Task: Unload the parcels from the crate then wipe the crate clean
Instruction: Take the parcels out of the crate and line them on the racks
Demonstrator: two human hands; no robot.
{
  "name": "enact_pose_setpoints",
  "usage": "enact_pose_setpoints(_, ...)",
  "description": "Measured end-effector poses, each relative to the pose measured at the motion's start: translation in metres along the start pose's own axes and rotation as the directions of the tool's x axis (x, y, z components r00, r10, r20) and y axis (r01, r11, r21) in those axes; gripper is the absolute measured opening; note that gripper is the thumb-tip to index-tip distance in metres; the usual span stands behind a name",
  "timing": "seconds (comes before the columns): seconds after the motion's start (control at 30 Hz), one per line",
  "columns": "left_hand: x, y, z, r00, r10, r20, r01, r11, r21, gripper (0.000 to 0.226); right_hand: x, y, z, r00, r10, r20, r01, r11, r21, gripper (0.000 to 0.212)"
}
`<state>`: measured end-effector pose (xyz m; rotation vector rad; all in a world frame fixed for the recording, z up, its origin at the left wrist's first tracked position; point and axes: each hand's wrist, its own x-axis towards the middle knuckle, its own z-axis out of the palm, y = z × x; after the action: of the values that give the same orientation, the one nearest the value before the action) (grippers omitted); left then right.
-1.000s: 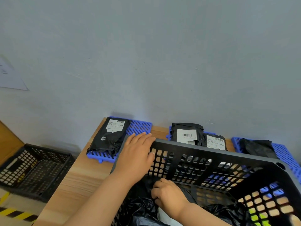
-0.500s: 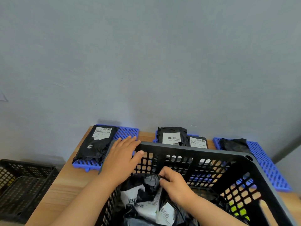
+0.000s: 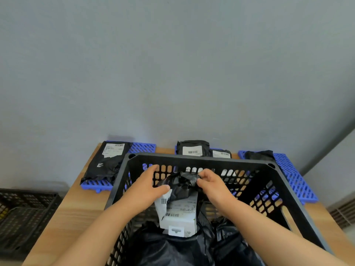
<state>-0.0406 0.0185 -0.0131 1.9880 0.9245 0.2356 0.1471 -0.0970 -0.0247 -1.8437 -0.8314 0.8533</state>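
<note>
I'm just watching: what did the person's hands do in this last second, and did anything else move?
The left hand came off the far rim of the crate and took hold of the black parcel beside the right hand, which already gripped it; together they have lifted it higher inside the crate. The crate and the parcels on the blue mats behind it stayed put.

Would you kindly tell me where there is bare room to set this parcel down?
The right blue mat is bare apart from the black parcel at its far end, along the crate's right wall. The left mat has a bare strip right of its parcel, behind the crate corner. The middle mat, under two parcels, is crowded.
</note>
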Motion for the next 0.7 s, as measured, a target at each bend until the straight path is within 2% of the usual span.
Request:
enact_pose_setpoints(0.07,-0.006,-0.005,0.005,0.976,-0.095,0.197,0.086,0.995,0.056,0.112,-0.002,-0.001,-0.002,1.0,0.026,-0.013,-0.026,1.0,-0.012,0.017)
enact_pose_setpoints(0.13,-0.016,-0.007,0.012,0.932,-0.176,0.318,0.107,0.968,0.225,0.129,-0.005,-0.001,-0.003,0.998,0.055,-0.031,-0.055,0.998,-0.005,0.016)
enact_pose_setpoints(0.23,-0.025,-0.008,0.026,0.939,-0.192,0.285,0.028,0.869,0.494,0.134,-0.008,-0.001,-0.005,0.991,0.127,-0.045,-0.124,0.991,0.057,0.014)
enact_pose_setpoints(0.33,-0.024,-0.008,0.038,0.962,-0.135,0.236,-0.02,0.83,0.557,0.131,-0.011,0.003,-0.007,0.975,0.217,-0.036,-0.208,0.962,0.179,0.017)
enact_pose_setpoints(0.47,-0.019,-0.009,0.049,0.977,0.018,0.211,-0.125,0.853,0.507,0.116,-0.017,0.009,-0.011,0.964,0.266,0.006,-0.251,0.901,0.353,0.018)
enact_pose_setpoints(0.53,-0.016,-0.007,0.051,0.977,0.089,0.195,-0.166,0.888,0.428,0.114,-0.018,0.01,-0.016,0.966,0.259,0.013,-0.246,0.899,0.362,0.018)
enact_pose_setpoints(0.63,-0.013,-0.001,0.048,0.988,0.105,0.116,-0.12,0.983,0.138,0.123,-0.019,0.013,-0.025,0.97,0.242,0.011,-0.236,0.934,0.266,0.017)
enact_pose_setpoints(0.7,-0.01,0.002,0.044,0.994,0.096,0.046,-0.097,0.995,0.016,0.121,-0.02,0.013,-0.028,0.978,0.207,0.042,-0.211,0.95,0.23,0.012)
